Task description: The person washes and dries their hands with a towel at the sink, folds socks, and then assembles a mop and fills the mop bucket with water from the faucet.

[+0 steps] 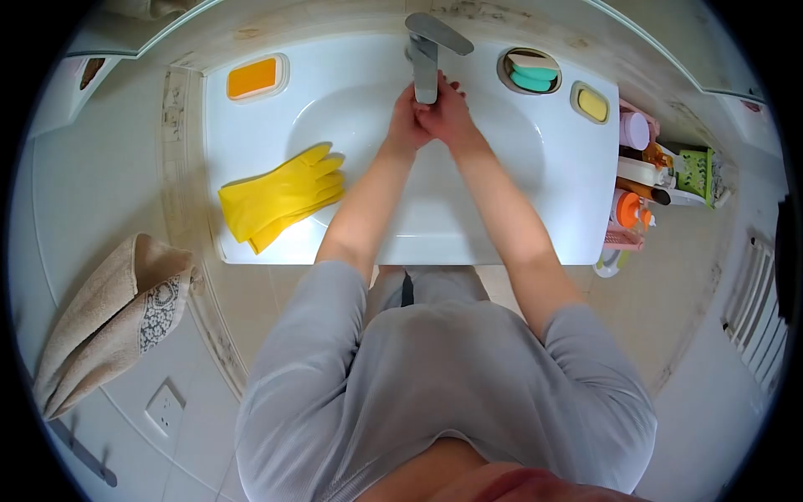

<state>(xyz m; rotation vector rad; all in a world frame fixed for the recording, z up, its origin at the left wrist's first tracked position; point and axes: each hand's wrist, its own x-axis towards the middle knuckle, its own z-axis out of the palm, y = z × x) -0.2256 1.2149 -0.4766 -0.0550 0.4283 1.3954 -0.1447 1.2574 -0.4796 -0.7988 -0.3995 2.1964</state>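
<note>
My left hand (406,125) and my right hand (449,113) touch each other under the spout of the grey faucet (427,71), over the white sink (376,248). The spout covers most of the fingers. A few fingertips show at the right edge of the right hand; whose they are is unclear. No object shows between the hands, and I cannot make out any running water. To the left of my left forearm, a pair of yellow rubber gloves (280,197) lies on the sink's left side, with the fingers reaching over the basin.
An orange bar in a dish (253,79) sits back left. At the back right are a round holder with green pieces (534,74) and a yellow soap bar (592,105). Bottles (629,209) crowd a pink rack beside the sink. A beige towel (109,322) hangs at left.
</note>
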